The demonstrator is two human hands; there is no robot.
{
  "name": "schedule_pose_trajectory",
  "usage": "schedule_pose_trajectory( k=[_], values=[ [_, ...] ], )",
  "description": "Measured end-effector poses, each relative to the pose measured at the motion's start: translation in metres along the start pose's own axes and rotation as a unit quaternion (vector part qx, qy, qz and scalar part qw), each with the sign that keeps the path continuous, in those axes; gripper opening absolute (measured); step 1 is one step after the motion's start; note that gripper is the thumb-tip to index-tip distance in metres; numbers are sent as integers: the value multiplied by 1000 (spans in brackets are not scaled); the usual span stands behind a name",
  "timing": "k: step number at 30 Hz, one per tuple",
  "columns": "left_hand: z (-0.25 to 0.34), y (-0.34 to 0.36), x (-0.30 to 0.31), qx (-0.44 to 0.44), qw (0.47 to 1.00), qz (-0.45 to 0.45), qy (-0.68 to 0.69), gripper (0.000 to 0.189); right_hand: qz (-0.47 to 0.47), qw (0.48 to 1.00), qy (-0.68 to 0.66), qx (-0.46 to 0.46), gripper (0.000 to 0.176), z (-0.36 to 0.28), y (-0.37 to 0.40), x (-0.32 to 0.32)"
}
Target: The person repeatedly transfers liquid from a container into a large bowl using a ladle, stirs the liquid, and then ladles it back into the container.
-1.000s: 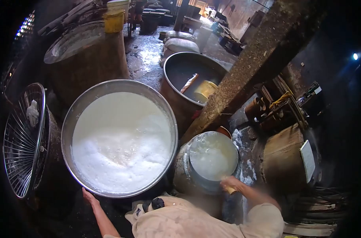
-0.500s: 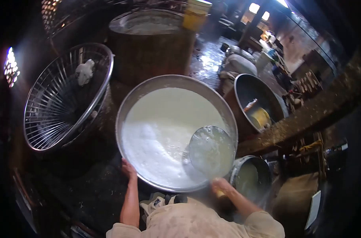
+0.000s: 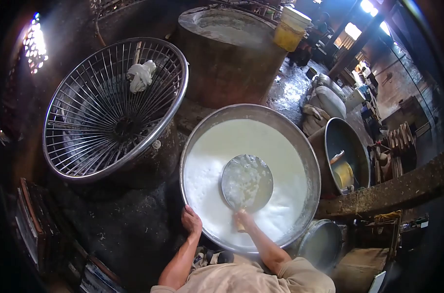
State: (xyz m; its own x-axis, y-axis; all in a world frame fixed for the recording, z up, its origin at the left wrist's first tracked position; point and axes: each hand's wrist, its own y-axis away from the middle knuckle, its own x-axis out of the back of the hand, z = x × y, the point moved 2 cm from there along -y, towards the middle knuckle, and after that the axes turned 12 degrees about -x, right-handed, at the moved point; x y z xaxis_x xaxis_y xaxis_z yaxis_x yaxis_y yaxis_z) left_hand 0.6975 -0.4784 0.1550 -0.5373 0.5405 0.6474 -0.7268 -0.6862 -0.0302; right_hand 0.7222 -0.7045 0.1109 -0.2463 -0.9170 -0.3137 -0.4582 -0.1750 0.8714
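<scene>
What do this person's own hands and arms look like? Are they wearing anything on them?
The left hand and right hand are both bare: no gloves show, and I see no watch or bracelet. The forearms are uncovered too. Above them come short, loose beige sleeves, part of a matching beige shirt.

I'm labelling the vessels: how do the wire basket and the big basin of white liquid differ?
The wire basket has spaced bars; the basin has solid walls. The wire basket holds a crumpled white bundle; the basin holds white liquid. Both are round with shiny rims.
</scene>
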Motion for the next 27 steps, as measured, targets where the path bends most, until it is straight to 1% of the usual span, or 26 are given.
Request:
schedule_pose_trajectory(
  k=[2,4,5,7,8,9,10,11,13,15,17,19,21,22,23,25,26,27],
  values=[
    [0,0,-1,-13,1000,-1,-3,39,-4,1000,-10,5,2,-1,-10,0],
    [-5,0,-4,-16,1000,2,1,39,-5,999,-3,-50,3,-2,-14,3],
    [-5,0,-4,-22,1000,4,7,39,-6,999,0,-51,3,-3,-19,8],
    [-5,0,-5,-21,1000,1,5,39,-21,993,96,-73,9,-2,-28,19],
    [-4,-1,-4,-23,1000,-4,2,39,-24,992,98,-75,9,-3,-25,18],
    [-5,-1,-4,-21,1000,0,-1,39,18,995,80,-57,4,-4,-23,22],
    [-5,-1,-5,-27,1000,7,-5,39,59,996,60,-39,5,-5,-20,24],
    [-5,-1,-5,-32,999,14,-8,39,54,996,62,-40,5,-5,-19,27],
    [-5,-1,-5,-28,999,9,-14,39,101,992,76,-29,9,-8,-21,43],
    [-3,-3,-3,-23,1000,5,-20,39,79,994,76,-19,12,-11,-25,62],
    [-1,-3,-2,-29,999,3,-31,40,98,994,54,-6,13,-16,-21,77],
    [0,-3,1,-24,999,-5,-31,41,98,994,51,-6,11,-24,-12,93],
    [3,-4,2,0,999,-30,-46,42,96,993,68,-1,9,-34,-5,107],
    [3,-4,2,4,998,-26,-48,44,132,984,114,33,8,-43,13,106],
    [2,-3,2,6,998,-23,-51,44,128,984,117,31,8,-47,27,106],
    [2,-5,1,22,998,-33,-55,45,182,974,124,61,7,-58,44,118],
    [2,-5,2,9,997,-35,-61,45,180,974,124,63,7,-62,43,135],
    [1,-5,2,7,998,-34,-61,45,121,979,131,94,6,-66,41,155]
  ],
)
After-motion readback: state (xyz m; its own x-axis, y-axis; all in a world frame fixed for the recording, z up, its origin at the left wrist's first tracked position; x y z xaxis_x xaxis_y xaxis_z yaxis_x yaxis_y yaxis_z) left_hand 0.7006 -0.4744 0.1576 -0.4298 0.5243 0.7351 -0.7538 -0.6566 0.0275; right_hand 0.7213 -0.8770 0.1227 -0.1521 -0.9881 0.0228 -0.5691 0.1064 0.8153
